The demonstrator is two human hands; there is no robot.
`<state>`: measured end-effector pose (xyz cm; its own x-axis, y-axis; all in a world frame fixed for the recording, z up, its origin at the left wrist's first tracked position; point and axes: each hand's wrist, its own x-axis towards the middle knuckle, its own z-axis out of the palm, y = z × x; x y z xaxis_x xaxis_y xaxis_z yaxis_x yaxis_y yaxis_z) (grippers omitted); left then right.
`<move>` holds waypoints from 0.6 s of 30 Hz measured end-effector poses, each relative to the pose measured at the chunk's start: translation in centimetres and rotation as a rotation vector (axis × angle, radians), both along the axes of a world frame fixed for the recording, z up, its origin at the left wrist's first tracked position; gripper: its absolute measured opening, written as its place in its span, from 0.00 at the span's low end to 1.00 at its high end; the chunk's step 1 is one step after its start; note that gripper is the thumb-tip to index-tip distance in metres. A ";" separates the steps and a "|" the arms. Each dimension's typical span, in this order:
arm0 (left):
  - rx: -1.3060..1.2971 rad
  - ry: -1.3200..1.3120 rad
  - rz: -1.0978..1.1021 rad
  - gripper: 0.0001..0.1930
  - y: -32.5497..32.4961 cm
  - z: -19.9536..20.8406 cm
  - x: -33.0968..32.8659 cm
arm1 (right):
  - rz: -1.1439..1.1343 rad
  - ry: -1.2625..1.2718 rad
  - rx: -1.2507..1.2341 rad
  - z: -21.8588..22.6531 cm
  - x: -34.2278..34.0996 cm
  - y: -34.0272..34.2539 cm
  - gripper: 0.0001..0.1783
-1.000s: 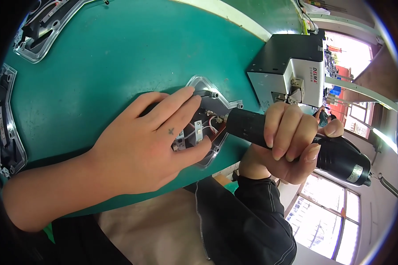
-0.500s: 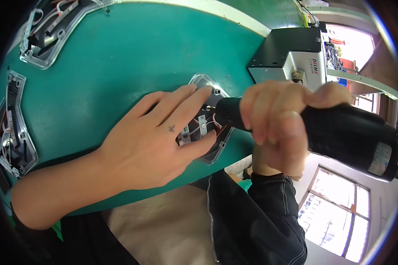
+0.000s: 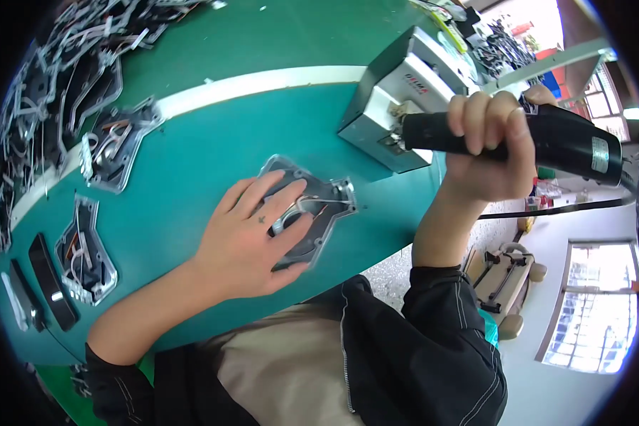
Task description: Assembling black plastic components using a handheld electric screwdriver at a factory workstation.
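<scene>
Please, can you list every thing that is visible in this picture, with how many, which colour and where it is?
clear plastic housing: one, transparent with dark parts inside, table centre, under the left hand
electric screwdriver: one, black, raised at upper right, apart from the housing
control box: one, grey and black, table's far right
similar housings: at least two, clear and dark, table's left side
pile of parts: many, grey and black, far left
table: one, teal-green with a white band
left hand: flat on the housing
right hand: fingers wrapped around the screwdriver
</scene>
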<state>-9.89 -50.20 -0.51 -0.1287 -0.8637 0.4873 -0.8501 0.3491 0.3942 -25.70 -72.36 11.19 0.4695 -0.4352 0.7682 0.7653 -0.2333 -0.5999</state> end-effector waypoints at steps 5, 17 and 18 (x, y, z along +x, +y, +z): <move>0.067 -0.033 -0.029 0.30 -0.5 -0.8 0.0 | -0.182 -0.031 0.103 -0.3 -2.8 -3.4 0.18; 0.111 -0.087 0.025 0.32 -0.7 -0.7 0.0 | -0.254 0.202 0.000 -1.7 -2.3 -2.6 0.17; 0.105 -0.088 0.024 0.32 -0.7 -0.7 0.0 | -0.255 0.206 0.001 -1.7 -2.3 -2.6 0.17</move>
<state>-9.94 -50.90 -1.17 -0.1453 -0.9129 0.3814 -0.8908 0.2884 0.3510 -28.02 -74.94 9.51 0.4904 -0.5599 0.6678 0.5448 -0.4012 -0.7364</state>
